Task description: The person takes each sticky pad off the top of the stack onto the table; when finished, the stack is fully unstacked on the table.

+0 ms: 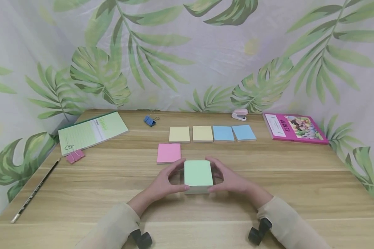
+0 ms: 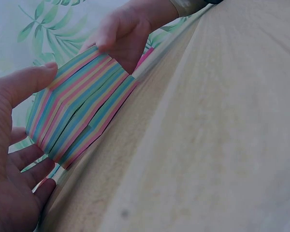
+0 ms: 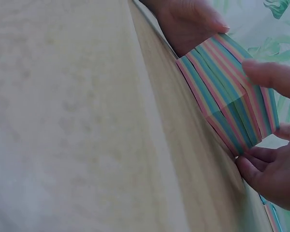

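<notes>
A tall stack of sticky notes with a pale green top stands near the middle of the table. My left hand holds its left side, thumb at the front corner and fingers toward the back. On the other side my right hand grips it in the same way. Both wrist views show striped edges of pink, yellow, blue and green along the stack, with thin gaps between its pads. Just behind my left fingers lies a pink sticky note pad.
Behind lie two yellow pads and two blue pads in a row. Around them are a blue binder clip, stapler, pink book, green notepad, pink binder clip and pencil.
</notes>
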Demonstrator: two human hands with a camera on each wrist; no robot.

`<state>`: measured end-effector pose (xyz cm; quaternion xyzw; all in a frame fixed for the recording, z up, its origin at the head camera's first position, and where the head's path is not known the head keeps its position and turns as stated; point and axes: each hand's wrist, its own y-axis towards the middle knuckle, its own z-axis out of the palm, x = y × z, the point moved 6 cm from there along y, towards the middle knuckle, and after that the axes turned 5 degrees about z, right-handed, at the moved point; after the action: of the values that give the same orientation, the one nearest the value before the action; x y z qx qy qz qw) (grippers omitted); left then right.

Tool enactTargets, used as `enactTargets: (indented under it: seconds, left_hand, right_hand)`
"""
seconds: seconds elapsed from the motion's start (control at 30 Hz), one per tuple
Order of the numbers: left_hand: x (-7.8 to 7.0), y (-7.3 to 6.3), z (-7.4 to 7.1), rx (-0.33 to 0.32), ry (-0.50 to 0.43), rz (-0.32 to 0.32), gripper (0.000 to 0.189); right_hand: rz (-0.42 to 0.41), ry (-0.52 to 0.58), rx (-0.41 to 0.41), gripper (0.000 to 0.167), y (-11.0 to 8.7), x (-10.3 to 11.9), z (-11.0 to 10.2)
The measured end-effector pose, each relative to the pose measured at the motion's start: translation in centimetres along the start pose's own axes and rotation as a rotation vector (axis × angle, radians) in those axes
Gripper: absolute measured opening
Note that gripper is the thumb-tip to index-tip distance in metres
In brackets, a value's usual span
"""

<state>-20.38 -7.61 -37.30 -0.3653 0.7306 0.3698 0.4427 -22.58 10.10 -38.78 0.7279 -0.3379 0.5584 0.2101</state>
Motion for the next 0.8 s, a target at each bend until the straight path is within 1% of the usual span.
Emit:
enactTargets:
  seconds: [0.03, 0.17, 0.2, 0.23, 0.33, 0.37, 0.47, 0.53, 0.57, 0.7, 0.8]
  left_hand:
    - [0.0, 0.0, 0.0, 0.0, 0.001, -0.002, 0.075]
    - [0.0, -0.1, 0.0, 0.005, 0.016, -0.014, 0.077]
    - [0.0, -0.1, 0.0, 0.007, 0.023, -0.018, 0.078]
    - [-0.4, -0.2, 0.0, 0.012, 0.027, -0.027, 0.078]
    - [-0.2, -0.2, 0.1, 0.023, 0.046, -0.017, 0.081]
    - [0.2, -0.1, 0.2, 0.024, 0.057, -0.022, 0.082]
    - [1.5, 0.0, 0.4, 0.029, 0.084, -0.02, 0.083]
    - [2.3, 0.1, 0.4, 0.025, 0.099, -0.022, 0.084]
    - [2.8, 0.2, 0.4, 0.022, 0.102, -0.026, 0.084]
    - [2.9, 0.2, 0.3, 0.012, 0.119, -0.008, 0.086]
    - [2.7, 0.2, 0.2, 0.009, 0.143, -0.001, 0.087]
  right_hand:
    - [-0.003, -0.001, -0.007, 0.09, 0.0, 0.3, 0.0]
    - [-0.015, 0.03, -0.003, 0.086, 0.0, 0.4, -0.1]
    - [-0.013, 0.037, 0.001, 0.086, 0.0, 0.1, -0.3]
    - [-0.013, 0.053, 0.007, 0.085, 0.0, -0.3, -0.6]
    - [0.01, 0.096, 0.026, 0.085, -0.4, -0.8, -1.6]
    - [0.017, 0.118, 0.036, 0.085, -0.6, -0.8, -1.9]
    - [0.01, 0.211, 0.068, 0.085, -1.2, -0.6, -3.0]
    - [-0.003, 0.305, 0.087, 0.087, -1.5, -0.5, -3.8]
    - [-0.004, 0.351, 0.084, 0.088, -1.5, -0.5, -4.2]
    - [-0.019, 0.499, 0.054, 0.089, -1.1, -0.4, -5.9]
    - [-0.022, 0.547, 0.032, 0.086, -0.1, -0.3, -6.7]
